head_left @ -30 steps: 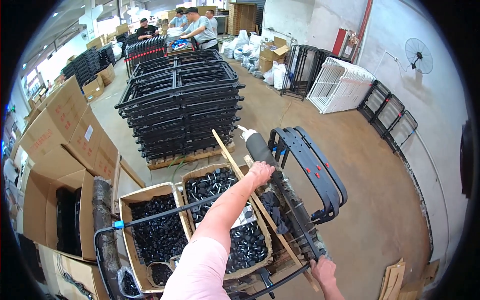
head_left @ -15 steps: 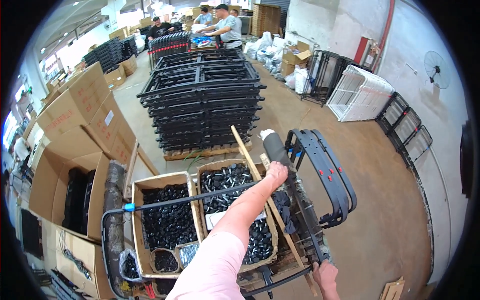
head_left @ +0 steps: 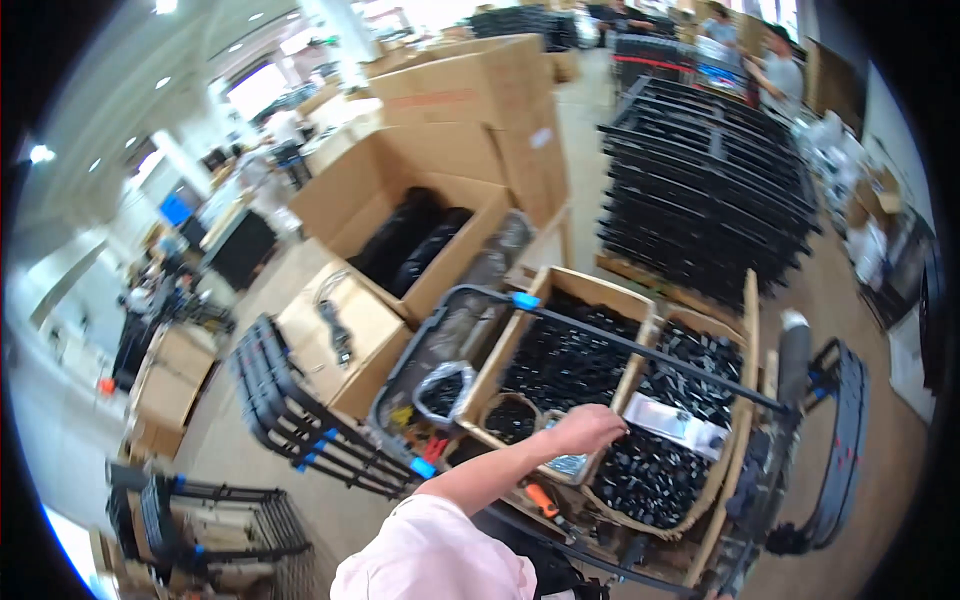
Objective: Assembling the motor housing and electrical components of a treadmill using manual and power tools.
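Note:
My left hand [head_left: 590,430], its pink-sleeved arm coming from the lower edge, hovers over the small compartment of clear bags [head_left: 568,462] and the rim of a carton of black plastic knobs with metal studs [head_left: 650,490]. Its fingers are pinched together; what they hold, if anything, is too small to make out. Just right of the fingertips lies a white card [head_left: 668,418] on the knobs. A black tubular frame [head_left: 650,352] with blue clips [head_left: 525,300] lies across the cartons. My right hand is out of view.
Beside that carton stands a box of small black parts [head_left: 565,350]. An orange-handled tool [head_left: 543,498] lies near the front. Several curved black frames [head_left: 300,410] lean at left. A large open carton [head_left: 420,220] and a stack of black frames [head_left: 710,190] stand behind; co-workers are farther back.
The view has swung left. My left hand has let go of the padded bar at right and moved left to the cartons. My right hand has left the view.

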{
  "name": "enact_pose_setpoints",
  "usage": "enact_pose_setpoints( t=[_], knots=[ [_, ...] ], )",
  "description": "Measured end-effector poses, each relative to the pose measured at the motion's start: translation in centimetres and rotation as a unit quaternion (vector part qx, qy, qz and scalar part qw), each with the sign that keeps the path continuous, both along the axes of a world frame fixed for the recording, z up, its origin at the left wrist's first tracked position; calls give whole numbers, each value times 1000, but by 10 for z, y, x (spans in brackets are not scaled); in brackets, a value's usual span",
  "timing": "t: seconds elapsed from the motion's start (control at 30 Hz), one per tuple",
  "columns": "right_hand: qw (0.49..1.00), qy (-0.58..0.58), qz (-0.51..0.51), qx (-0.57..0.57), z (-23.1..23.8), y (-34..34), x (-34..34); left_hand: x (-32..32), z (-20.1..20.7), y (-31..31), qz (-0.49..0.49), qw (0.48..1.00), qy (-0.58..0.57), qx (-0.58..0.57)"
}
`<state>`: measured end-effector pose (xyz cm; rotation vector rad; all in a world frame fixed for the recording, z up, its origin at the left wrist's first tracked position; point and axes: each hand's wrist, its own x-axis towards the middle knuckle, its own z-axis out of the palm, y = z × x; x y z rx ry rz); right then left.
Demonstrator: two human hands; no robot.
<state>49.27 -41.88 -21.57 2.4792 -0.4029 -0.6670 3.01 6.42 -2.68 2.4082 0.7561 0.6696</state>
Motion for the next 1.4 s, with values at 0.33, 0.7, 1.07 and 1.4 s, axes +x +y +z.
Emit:
enact_pose_setpoints(
  t=[0.33,0.7,1.07,1.4],
  knots=[
    [895,74,416,142,224,102,-120,-339,34,17,544,839,-8,22],
    [903,-63,406,124,216,106,-137,-334,-20,20,299,954,-8,-3],
    [692,28,551,466,187,359,-239,-318,18,-87,160,978,84,-105],
    [701,29,571,427,64,550,-206,-292,11,-127,252,937,236,-54]
  ],
)
